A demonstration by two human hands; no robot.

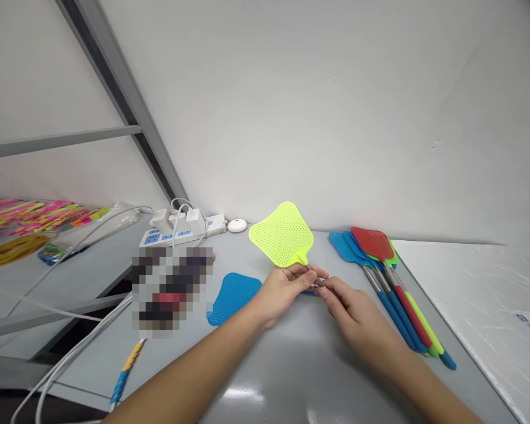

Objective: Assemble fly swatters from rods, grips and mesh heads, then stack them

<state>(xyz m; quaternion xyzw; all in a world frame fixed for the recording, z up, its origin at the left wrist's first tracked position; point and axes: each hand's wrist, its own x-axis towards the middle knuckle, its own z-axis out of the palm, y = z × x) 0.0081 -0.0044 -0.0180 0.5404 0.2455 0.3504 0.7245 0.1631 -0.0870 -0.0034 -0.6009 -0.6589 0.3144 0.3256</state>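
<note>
Both hands pinch the yellow fly swatter [282, 234]. The left hand [282, 290] grips below its head, the right hand [348, 309] just beside it. A blue swatter head [232, 296] lies left of the left hand.

Two bare forearms, no sleeves in view, left hand [282, 290] and right hand [353, 315] bare, no gloves, no rings, no watch or wristband, short plain fingernails

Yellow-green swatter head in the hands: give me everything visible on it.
The yellow-green swatter head is a rounded-square paddle of perforated mesh, plastic by its look, narrowing to a short neck at the bottom. It is held tilted above the grey table. The left hand pinches the neck; the right hand meets it at a thin metal shaft.
</note>
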